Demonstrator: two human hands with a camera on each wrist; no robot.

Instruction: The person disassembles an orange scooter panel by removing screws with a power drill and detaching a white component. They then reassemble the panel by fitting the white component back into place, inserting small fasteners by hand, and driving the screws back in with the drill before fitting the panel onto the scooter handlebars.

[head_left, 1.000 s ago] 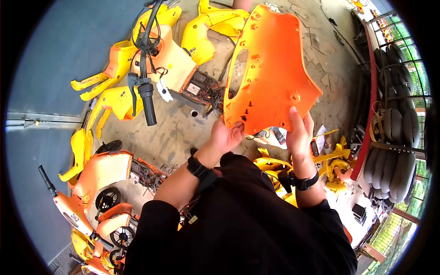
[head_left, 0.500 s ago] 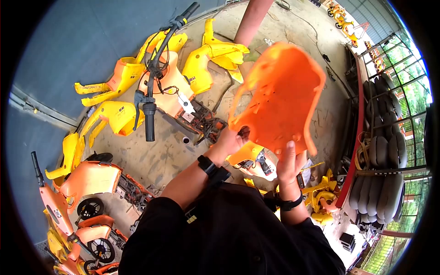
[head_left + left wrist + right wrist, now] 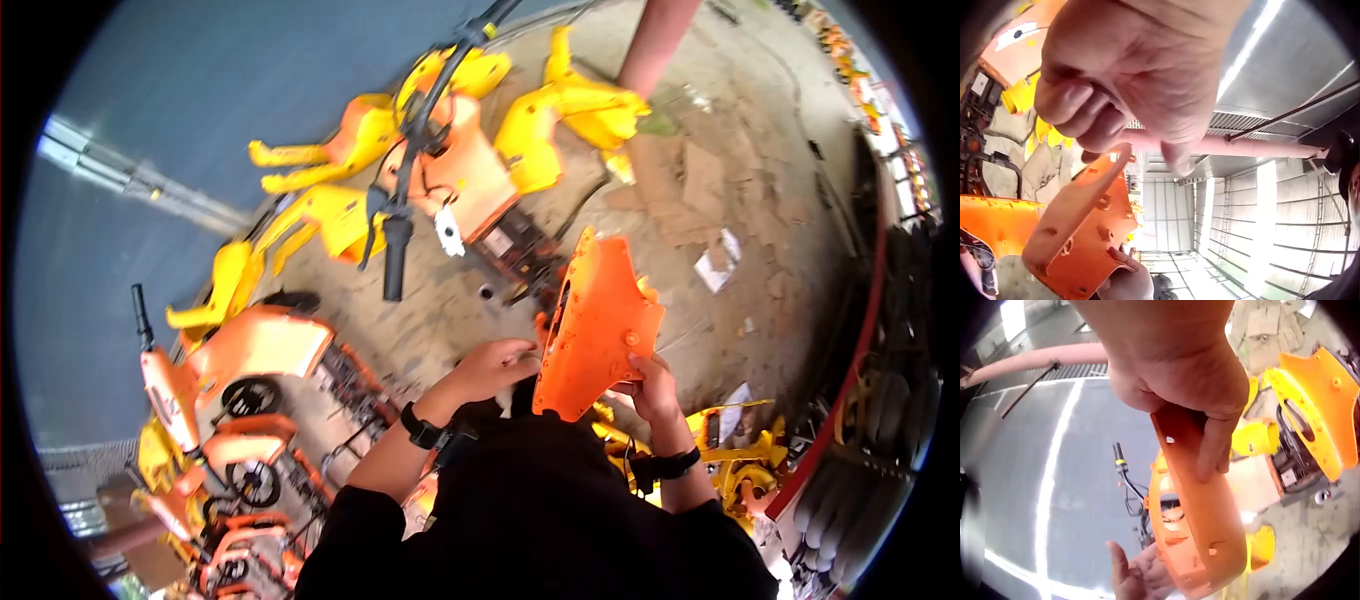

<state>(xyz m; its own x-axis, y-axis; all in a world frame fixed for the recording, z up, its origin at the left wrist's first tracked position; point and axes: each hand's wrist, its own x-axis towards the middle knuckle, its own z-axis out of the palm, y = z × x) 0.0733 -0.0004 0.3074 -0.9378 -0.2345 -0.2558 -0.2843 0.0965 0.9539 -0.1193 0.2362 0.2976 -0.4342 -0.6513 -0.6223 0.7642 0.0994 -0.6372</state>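
An orange plastic scooter body panel (image 3: 600, 330), with moulded posts and holes along its inner face, is held up in front of my body. My right hand (image 3: 655, 388) grips its lower right edge, the thumb on the inner face; in the right wrist view its fingers (image 3: 1213, 447) lie along the outer side. Beside the panel's left edge is my left hand (image 3: 490, 368), its fingers loosely bent and holding nothing. The left wrist view shows that hand (image 3: 1129, 75) above the panel (image 3: 1085, 231), thumb apart from the fingers.
A stripped scooter with black handlebars (image 3: 397, 255) stands ahead, yellow body panels (image 3: 530, 140) around it. More orange scooters (image 3: 245, 360) stand at left. Flattened cardboard (image 3: 690, 185) lies ahead on the floor; yellow parts (image 3: 755, 465) and grey seats (image 3: 850, 500) are at right.
The panel has come lower and closer to my body, turning so it looks narrower. My left hand has let go of its corner; my right hand keeps hold. The head view has swung.
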